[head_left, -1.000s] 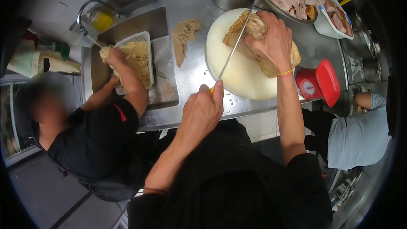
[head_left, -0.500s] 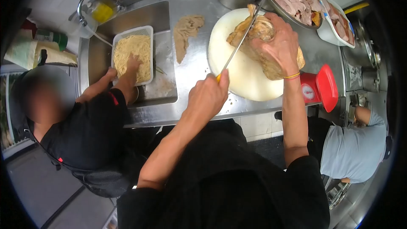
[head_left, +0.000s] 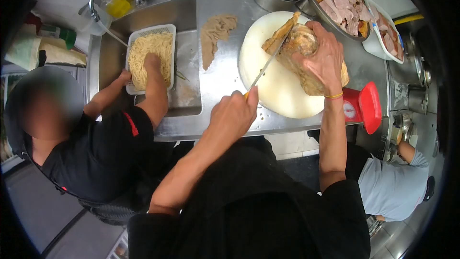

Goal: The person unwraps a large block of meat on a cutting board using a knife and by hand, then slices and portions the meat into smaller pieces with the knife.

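Note:
A large cooked bird (head_left: 306, 77), yellowish-brown, lies on a round white cutting board (head_left: 256, 79) on the steel counter. My right hand (head_left: 326, 55) is wrapped over its right side and presses on it. In my left hand (head_left: 233, 115) is the yellow handle of a long knife (head_left: 264, 68). The blade slants up and right to the bird, between its body and a narrow piece (head_left: 279, 34) on the left. The blade's far end is hard to make out against the meat.
Left of the board are a crumpled brown cloth (head_left: 215, 36) and a sink (head_left: 189, 72), where a co-worker's hands work in a white basket (head_left: 173, 52) of noodles. Meat fills a metal bowl (head_left: 314, 7) and a white tub (head_left: 381, 52) behind. A red scale (head_left: 352, 105) stands right.
The knife blade has come down from across the bird's top to lie lower, alongside the narrow piece. My right hand stays on the bird. The camera view has shifted slightly.

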The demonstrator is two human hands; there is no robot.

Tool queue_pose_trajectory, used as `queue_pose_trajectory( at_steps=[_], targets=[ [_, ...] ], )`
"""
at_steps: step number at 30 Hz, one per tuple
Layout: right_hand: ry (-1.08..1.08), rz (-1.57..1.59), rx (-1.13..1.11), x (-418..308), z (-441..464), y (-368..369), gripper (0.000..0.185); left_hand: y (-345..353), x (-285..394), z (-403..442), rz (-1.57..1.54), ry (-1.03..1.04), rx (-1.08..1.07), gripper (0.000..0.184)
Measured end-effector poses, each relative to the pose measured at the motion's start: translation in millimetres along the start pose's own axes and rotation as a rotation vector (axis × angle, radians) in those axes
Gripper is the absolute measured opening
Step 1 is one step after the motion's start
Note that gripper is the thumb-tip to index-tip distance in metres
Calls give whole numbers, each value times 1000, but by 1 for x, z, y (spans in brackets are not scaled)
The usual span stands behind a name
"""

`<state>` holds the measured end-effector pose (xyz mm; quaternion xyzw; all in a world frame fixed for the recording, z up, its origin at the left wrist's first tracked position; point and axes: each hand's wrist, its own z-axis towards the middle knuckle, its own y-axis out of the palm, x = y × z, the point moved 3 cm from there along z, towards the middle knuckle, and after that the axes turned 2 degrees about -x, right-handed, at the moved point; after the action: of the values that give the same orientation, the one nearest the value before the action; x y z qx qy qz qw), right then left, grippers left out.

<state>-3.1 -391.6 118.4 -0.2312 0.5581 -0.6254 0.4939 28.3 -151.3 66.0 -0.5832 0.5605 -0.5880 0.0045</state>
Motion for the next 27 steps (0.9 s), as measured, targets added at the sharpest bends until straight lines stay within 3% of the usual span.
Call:
queue_pose_trajectory(
  at_steps=[4, 7, 14, 17, 18, 21, 27],
  targets=[
    [-8, -13, 17, -6, -4, 0, 62, 20, 10, 60, -12, 52, -24, 60],
    [19, -3, 36, -11, -4, 0, 62, 13, 21, 69, -74, -80, -76, 68],
    [24, 54, 42, 1, 3, 1, 62, 19, -32, -10, 32, -81, -61, 61],
    [-18, 114, 25, 6, 6, 0, 61, -1, -22, -37, 56, -201, -104, 55],
    [-21, 98, 38, 6, 6, 0, 61, 5, -26, -35, 56, -149, -83, 55],
    [-26, 66, 42, 6, 5, 1, 61, 19, -29, -10, 97, -54, -47, 56],
    [-49, 80, 50, 3, 8, 0, 60, 34, -8, 68, 14, -162, -94, 67]
  ],
)
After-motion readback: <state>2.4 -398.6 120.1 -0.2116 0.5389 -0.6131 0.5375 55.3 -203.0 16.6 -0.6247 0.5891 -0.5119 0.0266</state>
